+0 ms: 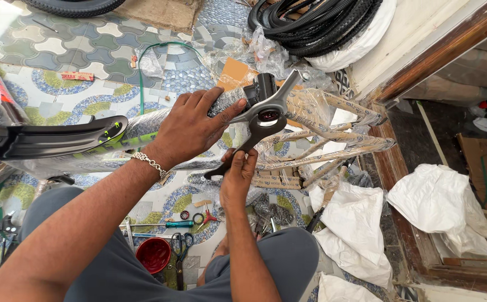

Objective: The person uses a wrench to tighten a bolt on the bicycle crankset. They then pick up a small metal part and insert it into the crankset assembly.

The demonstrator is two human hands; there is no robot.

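Lying at 9 o'clock: black mudguard (59, 137) with green markings, running across wrapped tubes. Sitting at 7 o'clock on the patterned tiled floor (59, 61): red cup (153, 254), scissors (183, 246) just beside it, green-handled screwdriver (170, 224) above both.

Left hand (190, 128), bracelet at wrist, pressing down near centre on the plastic-wrapped bicycle frame (310, 140); fingers spread and curled over the wrapped tube, thumb pointing toward 3 o'clock, touching the grey crank arm (265, 114).

Right hand (238, 173), just below centre, closing around the lower end of the crank arm; fingers wrapped on it, grip firm. Crank arm standing tilted, running from 7 o'clock up to 1 o'clock, crossing the frame's bottom bracket with a round reddish centre showing.

Frame extending toward 3 o'clock, tubes covered in paper and clear wrap. Stacking at 12 to 1 o'clock: black tyres (316, 22). Lying at 4 o'clock: white sacks (349, 223), beside a wooden door sill (400, 223).
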